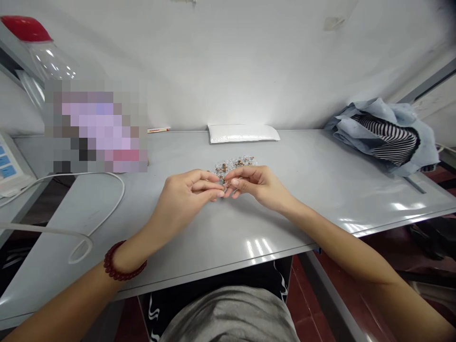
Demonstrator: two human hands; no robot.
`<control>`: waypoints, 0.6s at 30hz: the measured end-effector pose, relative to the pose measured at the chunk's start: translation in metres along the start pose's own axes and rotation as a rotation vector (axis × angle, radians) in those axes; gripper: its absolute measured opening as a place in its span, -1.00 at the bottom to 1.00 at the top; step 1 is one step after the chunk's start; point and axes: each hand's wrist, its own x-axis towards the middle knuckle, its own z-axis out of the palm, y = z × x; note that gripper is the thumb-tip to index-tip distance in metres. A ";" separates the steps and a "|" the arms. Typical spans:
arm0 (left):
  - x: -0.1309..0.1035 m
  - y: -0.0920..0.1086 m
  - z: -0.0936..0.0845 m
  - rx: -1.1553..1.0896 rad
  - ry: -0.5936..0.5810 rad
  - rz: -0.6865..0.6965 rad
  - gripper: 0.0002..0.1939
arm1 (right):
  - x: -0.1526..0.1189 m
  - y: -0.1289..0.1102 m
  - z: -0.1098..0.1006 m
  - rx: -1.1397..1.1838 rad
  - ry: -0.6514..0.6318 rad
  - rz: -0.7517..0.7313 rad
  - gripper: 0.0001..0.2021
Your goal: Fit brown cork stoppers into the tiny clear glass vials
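While our left hand [183, 194] and right hand [259, 185] pinch the beads' [239, 163] near end mid-frame, we see the rest just beyond, slanting up rightward, nearer our right hand.

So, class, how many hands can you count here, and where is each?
2: the left hand and the right hand, fingers close together over the grey table, beside the clear and brown beads. The pixelated patch could hide others.

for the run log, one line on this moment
left hand, right hand: close together | clear-and-brown beads: at fingertips | white padded mailer: behind
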 end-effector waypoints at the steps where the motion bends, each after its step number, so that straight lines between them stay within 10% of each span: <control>1: 0.000 -0.001 0.002 -0.014 0.018 -0.011 -0.84 | 0.000 0.000 0.001 -0.001 0.016 0.001 -0.82; 18: -0.003 -0.003 0.005 0.080 0.029 0.071 -0.84 | -0.002 0.006 0.004 -0.048 -0.064 -0.003 -0.79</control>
